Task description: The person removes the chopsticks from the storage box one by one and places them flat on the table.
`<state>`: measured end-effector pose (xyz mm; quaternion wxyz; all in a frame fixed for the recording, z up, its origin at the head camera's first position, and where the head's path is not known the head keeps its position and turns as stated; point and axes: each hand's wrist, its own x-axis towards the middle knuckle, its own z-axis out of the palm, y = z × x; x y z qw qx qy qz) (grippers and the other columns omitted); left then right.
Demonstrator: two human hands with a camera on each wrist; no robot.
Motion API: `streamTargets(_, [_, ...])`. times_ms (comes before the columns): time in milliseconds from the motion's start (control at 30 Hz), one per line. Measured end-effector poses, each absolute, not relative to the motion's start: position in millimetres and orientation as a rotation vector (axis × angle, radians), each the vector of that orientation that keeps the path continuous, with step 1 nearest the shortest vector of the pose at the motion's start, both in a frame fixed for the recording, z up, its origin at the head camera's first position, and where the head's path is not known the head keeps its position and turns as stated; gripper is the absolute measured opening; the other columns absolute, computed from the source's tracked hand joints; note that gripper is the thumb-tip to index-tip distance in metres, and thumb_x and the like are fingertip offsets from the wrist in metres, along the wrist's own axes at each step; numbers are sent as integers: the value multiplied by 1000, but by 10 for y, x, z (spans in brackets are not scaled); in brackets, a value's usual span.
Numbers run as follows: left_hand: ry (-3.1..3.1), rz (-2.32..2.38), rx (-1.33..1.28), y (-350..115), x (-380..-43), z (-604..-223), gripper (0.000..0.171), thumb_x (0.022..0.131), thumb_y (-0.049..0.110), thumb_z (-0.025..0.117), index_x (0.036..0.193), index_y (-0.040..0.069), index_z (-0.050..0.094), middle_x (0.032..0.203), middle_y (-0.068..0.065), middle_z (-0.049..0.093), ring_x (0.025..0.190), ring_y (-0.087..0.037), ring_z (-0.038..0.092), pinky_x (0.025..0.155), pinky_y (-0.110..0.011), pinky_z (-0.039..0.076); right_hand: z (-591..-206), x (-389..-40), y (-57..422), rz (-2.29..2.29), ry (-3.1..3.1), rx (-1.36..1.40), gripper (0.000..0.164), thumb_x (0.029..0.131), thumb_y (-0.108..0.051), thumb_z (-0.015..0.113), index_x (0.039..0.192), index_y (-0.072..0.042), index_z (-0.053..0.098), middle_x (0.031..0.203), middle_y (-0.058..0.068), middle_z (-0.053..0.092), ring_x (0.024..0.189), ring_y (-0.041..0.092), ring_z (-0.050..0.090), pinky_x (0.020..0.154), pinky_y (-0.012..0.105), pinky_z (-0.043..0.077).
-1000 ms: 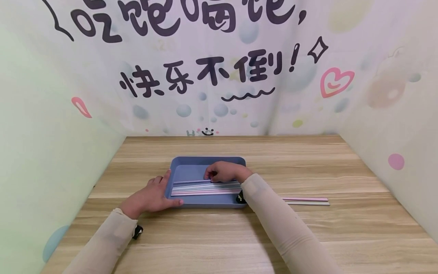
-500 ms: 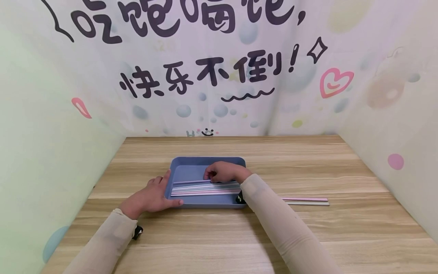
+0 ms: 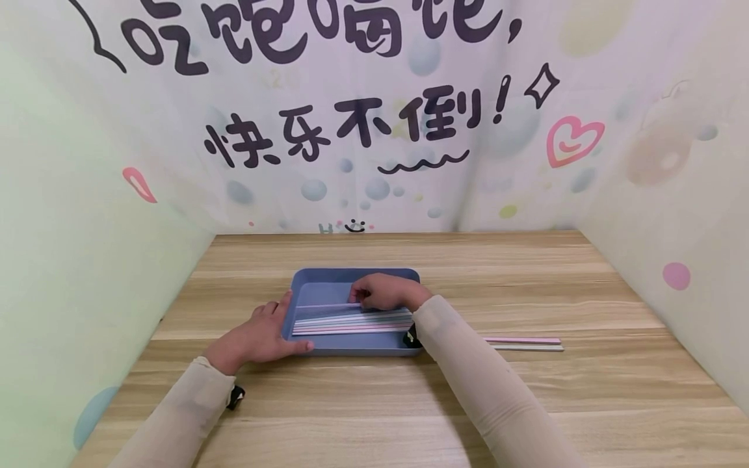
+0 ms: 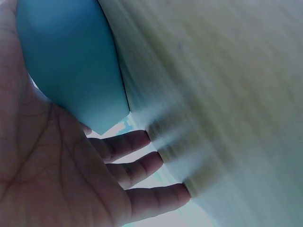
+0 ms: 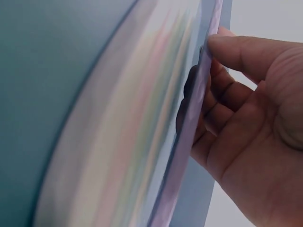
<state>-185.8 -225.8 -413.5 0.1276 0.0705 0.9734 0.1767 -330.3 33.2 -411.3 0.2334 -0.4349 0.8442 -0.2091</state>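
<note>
A blue rectangular tray (image 3: 325, 291) rests on the table. My left hand (image 3: 266, 333) lies spread against its left end, thumb over the front corner. In the left wrist view the tray's blue wall (image 4: 71, 66) sits beside the palm, and three straight fingertips reach the tabletop. Several pastel chopsticks (image 3: 345, 323) lie side by side in the tray's front half. Behind them, my right hand (image 3: 383, 291) pinches one pinkish-purple chopstick (image 5: 187, 127) between thumb and fingers, raised above the others. The right hand and wrist hide the right ends of the chopsticks.
Right of the tray, a pink chopstick (image 3: 526, 340) and a pale one (image 3: 529, 348) lie on the wooden table (image 3: 374, 403), partly behind the right sleeve (image 3: 486, 383). A printed cloth wall (image 3: 351, 188) closes off the back.
The right hand has shifted the pinched chopstick slightly up and toward the back of the tray, widening its gap from the others. The left hand has stayed in place.
</note>
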Motion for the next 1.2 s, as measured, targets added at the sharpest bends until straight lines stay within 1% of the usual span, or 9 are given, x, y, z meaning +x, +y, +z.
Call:
streamTargets(233, [2832, 511, 206, -2259, -1856, -4138, 125, 79, 75, 63, 157, -3, 4, 147, -37, 29, 133, -52, 31, 102, -63, 36, -4043, -3306, 365, -627, 2288, -1184, 16, 98, -2, 57, 104, -12, 68, 91, -1, 61, 85, 15, 54, 76, 28, 44])
streamTargets(400, [2831, 503, 205, -2258, -1860, -4143, 126, 78, 76, 62, 157, -3, 4, 147, -37, 29, 133, -53, 30, 102, -63, 36, -3949, -3296, 399, -647, 2285, -1225, 17, 97, 0, 56, 107, -7, 67, 91, 0, 59, 85, 16, 53, 75, 29, 44])
streamTargets(533, [2836, 494, 206, -2260, -1860, -4148, 126, 78, 76, 62, 157, -4, 4, 147, -36, 30, 132, -53, 31, 101, -63, 37, -3871, -3289, 416, -666, 2288, -1229, 18, 97, -1, 56, 110, -6, 67, 92, 1, 60, 85, 17, 53, 74, 29, 45])
streamTargets(767, [2853, 485, 219, -2263, -1860, -4147, 125, 78, 76, 62, 156, -5, 7, 145, -36, 32, 131, -53, 33, 100, -62, 39, -3743, -3282, 462, -723, 2251, -1201, 18, 98, -2, 58, 113, -3, 66, 95, 2, 60, 89, 19, 54, 77, 30, 46])
streamTargets(1200, [2855, 479, 223, -2277, -1866, -4168, 126, 78, 77, 62, 156, -4, 5, 146, -36, 32, 131, -52, 33, 101, -62, 38, -3604, -3312, 572, -814, 2108, -1202, 18, 97, 0, 56, 113, 5, 63, 89, 3, 56, 83, 16, 51, 74, 29, 43])
